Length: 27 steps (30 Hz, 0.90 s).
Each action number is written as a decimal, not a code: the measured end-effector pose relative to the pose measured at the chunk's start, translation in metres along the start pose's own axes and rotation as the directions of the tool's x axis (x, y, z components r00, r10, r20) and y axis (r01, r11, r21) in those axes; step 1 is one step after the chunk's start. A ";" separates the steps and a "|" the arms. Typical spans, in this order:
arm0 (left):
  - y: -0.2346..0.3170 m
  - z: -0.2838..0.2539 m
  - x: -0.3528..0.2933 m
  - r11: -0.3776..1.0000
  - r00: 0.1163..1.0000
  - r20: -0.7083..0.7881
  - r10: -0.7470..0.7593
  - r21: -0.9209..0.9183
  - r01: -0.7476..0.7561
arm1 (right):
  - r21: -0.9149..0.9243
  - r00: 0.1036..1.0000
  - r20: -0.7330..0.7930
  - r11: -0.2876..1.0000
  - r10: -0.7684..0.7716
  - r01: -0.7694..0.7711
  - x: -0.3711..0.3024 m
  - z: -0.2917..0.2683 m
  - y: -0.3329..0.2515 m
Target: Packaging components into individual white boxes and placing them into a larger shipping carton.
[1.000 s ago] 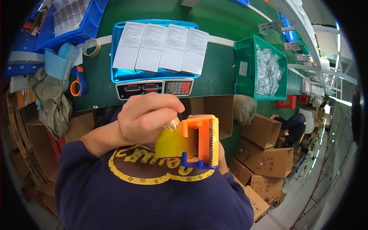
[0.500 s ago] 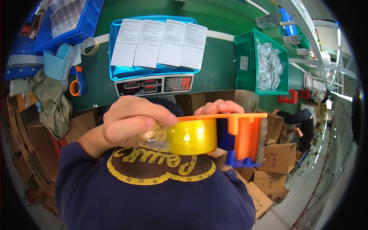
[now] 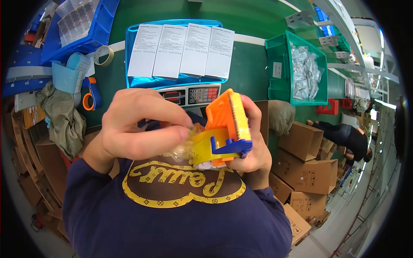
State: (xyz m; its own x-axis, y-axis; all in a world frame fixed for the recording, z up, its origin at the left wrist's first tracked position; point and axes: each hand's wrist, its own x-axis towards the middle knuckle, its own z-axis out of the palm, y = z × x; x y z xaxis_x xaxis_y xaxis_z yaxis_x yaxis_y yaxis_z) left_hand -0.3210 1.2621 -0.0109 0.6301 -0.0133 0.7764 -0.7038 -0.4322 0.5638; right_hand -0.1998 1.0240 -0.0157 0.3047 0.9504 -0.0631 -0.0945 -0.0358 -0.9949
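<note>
My right hand [image 3: 254, 148] grips an orange and blue tape dispenser [image 3: 223, 112] in front of my chest. A roll of yellowish clear tape [image 3: 204, 148] sits in it, and the dispenser's toothed edge faces up and to the right. My left hand [image 3: 144, 124] pinches a crumpled strip of clear tape [image 3: 183, 148] beside the roll, thumb and forefinger together. Beyond my hands, several white printed boxes [image 3: 170, 51] lie side by side in a shiny blue tray [image 3: 131, 79]. This rests on a weighing scale [image 3: 193, 96], partly hidden by my left hand and the dispenser.
A green bin [image 3: 275, 88] of small clear packets stands at right. At left are a blue bin [image 3: 97, 34], a masking tape roll [image 3: 103, 56], another dispenser [image 3: 91, 96] and a greenish cloth [image 3: 62, 120]. Cardboard boxes [image 3: 309, 176] are stacked at right, near a bending person [image 3: 346, 133].
My right hand has turned the tape dispenser from lengthwise to tilted, its toothed end swinging up and left. My left hand still pinches the crumpled tape beside the roll.
</note>
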 end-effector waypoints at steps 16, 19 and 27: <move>-0.011 0.014 0.029 0.955 0.998 0.035 -0.051 0.294 0.039 | -0.308 0.984 -0.080 0.943 -0.160 0.128 0.006 0.011 0.036; -0.009 0.012 0.030 0.959 0.996 0.084 0.032 0.279 -0.054 | -0.285 0.947 -0.231 0.946 -0.223 0.153 0.010 0.015 0.031; -0.003 -0.018 0.029 0.907 0.955 0.246 0.166 0.342 -0.246 | -0.530 0.896 -0.222 0.819 -0.385 0.220 -0.005 -0.006 0.019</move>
State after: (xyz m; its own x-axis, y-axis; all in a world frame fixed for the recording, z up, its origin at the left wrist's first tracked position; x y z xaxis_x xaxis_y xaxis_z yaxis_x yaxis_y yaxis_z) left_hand -0.3065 1.2786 0.0153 0.5653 -0.3064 0.7659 -0.6814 -0.6967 0.2241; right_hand -0.1976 1.0166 -0.0351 0.5195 0.7966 0.3090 0.4926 0.0163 -0.8701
